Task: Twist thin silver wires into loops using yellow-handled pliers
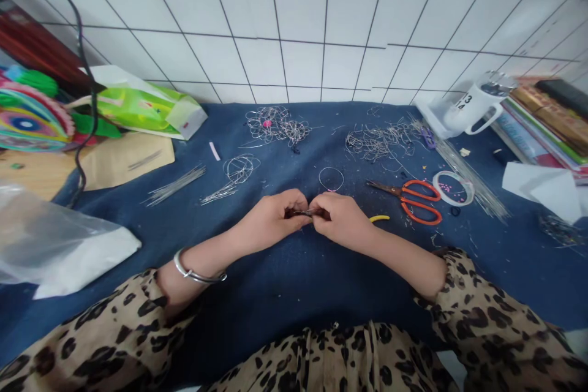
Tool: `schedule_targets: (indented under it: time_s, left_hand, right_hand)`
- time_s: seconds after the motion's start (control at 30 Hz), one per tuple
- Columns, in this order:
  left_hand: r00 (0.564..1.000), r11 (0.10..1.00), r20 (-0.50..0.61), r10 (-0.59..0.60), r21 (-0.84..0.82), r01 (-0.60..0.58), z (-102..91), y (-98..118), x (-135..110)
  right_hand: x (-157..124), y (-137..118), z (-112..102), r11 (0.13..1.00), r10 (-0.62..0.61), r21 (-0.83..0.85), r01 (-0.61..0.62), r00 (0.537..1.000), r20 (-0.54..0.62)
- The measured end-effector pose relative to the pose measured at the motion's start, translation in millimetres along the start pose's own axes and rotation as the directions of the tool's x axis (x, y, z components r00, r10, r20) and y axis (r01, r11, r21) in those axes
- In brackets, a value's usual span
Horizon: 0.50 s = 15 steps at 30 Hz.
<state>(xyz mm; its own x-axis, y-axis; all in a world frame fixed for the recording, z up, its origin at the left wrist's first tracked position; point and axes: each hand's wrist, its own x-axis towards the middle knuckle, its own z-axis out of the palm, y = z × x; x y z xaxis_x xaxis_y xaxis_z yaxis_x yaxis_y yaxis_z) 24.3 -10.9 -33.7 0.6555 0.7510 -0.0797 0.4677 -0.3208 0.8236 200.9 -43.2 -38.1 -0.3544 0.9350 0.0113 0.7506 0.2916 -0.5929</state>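
My left hand [275,217] and my right hand [340,217] meet fingertip to fingertip above the dark blue cloth. Both are closed in a pinch on a thin wire [301,213], which shows as a short dark line between the fingers. Just beyond my right knuckles stands a round wire loop [331,169] with a bit of pink at its base; whether it joins the pinched wire, I cannot tell. A yellow curved piece, like a tool handle [380,218], sticks out beside my right wrist. Orange-handled scissors [420,192] lie to the right of that hand.
Tangled wire heaps [275,125] [381,141] lie toward the tiled wall. Straight wires [177,185] and coiled wire [241,168] are at left, a bead dish [453,188] and long wires [473,177] at right. A white mug [475,107] and plastic bag [68,245] flank the cloth.
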Motion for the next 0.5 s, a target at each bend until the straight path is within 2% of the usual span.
schedule_targets:
  time_s: [0.2,0.3,0.5]
  left_hand:
    - [0.996,0.980,0.015,-0.083,-0.181,0.084,-3.2,-1.4,0.5]
    - [0.994,0.981,0.022,-0.107,-0.158,0.109,-5.4,-0.8,0.4]
    - [0.986,0.981,0.107,-0.128,-0.130,0.141,-6.8,0.2,-0.8]
  right_hand:
    - [-2.8,-3.9,-2.9,0.993,-0.028,0.113,0.035,0.998,-0.059]
    - [-5.0,-4.8,-4.7,0.992,-0.050,0.111,0.060,0.995,-0.086]
    - [-5.0,-1.4,-5.4,0.990,-0.109,0.083,0.113,0.993,-0.055]
